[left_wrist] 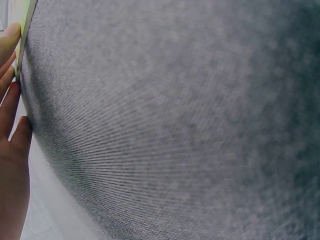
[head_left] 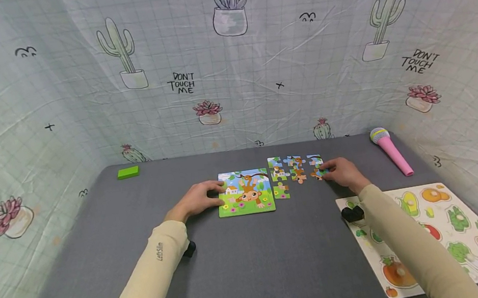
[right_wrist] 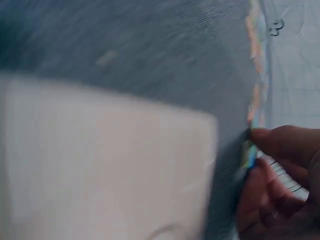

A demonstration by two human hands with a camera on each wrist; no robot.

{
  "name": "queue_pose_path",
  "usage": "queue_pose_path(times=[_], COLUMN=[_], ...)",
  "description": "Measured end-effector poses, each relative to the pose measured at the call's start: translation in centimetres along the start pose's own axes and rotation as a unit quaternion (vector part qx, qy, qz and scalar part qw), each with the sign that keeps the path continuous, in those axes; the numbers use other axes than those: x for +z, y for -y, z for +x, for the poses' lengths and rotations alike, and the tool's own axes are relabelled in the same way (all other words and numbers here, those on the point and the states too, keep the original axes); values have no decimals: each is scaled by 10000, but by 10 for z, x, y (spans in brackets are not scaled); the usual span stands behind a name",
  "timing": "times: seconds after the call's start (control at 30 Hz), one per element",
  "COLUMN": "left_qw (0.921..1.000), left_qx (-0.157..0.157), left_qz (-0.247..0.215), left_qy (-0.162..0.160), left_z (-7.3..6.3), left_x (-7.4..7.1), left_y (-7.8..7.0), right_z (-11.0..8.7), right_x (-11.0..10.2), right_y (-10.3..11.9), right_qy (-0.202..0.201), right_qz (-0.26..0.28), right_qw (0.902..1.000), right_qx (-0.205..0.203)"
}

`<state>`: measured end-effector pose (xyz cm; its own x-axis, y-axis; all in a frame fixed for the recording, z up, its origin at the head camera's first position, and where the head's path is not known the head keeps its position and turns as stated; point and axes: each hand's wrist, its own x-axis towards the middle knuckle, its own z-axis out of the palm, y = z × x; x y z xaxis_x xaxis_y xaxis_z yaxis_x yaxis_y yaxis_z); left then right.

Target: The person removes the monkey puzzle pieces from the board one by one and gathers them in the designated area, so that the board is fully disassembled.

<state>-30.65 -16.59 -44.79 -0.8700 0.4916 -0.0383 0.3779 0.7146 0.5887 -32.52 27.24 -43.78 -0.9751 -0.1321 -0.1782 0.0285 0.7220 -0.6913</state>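
A picture puzzle board (head_left: 247,192) with a monkey, a house and flowers lies flat on the dark grey table. My left hand (head_left: 200,197) rests at its left edge, thumb and fingers touching it. In the left wrist view the fingers (left_wrist: 10,110) lie along the edge of the board (left_wrist: 26,30). Right of the board, several loose jigsaw pieces (head_left: 281,190) show parts of a similar picture. My right hand (head_left: 343,173) is at the rightmost pieces, pinching a puzzle piece (right_wrist: 248,154) between thumb and fingers. The fingers partly hide that piece.
A pink toy microphone (head_left: 394,151) lies at the back right. Beneath my right forearm is a white vegetable board (head_left: 447,195). A green block (head_left: 128,172) sits at the back left. Patterned cloth (head_left: 280,50) hangs around the table's back and sides.
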Motion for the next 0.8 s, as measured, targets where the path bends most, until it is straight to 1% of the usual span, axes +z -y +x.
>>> queue_pose_path(times=[0.13, 0.27, 0.4, 0.5, 0.6, 0.7, 0.8], left_qw=[10000, 9999, 10000, 10000, 10000, 10000, 10000], left_qx=[37, 73, -19, -44, -30, -26, -32], left_qz=[-28, -24, -36, -40, -34, 2, 7], left_qy=[-40, -82, -55, -18, 4, 8, -11], left_z=[0, 0, 0, 1, 2, 2, 2], left_x=[0, 0, -1, -1, -1, 0, 0], left_y=[0, -1, -2, -1, 0, 0, 2], right_z=[-2, -4, -7, -11, -14, -16, -15], right_x=[-1, 7, 24, 39, 56, 73, 90], right_y=[12, 34, 62, 82, 99, 113, 123], right_qy=[-11, 39, 231, 429, 713, 970, 1133], right_qz=[106, 181, 493, 664, 856, 935, 1033], right_qw=[9999, 9998, 9983, 9956, 9903, 9845, 9814], right_qx=[109, 50, -187, -497, -826, -1120, -1155])
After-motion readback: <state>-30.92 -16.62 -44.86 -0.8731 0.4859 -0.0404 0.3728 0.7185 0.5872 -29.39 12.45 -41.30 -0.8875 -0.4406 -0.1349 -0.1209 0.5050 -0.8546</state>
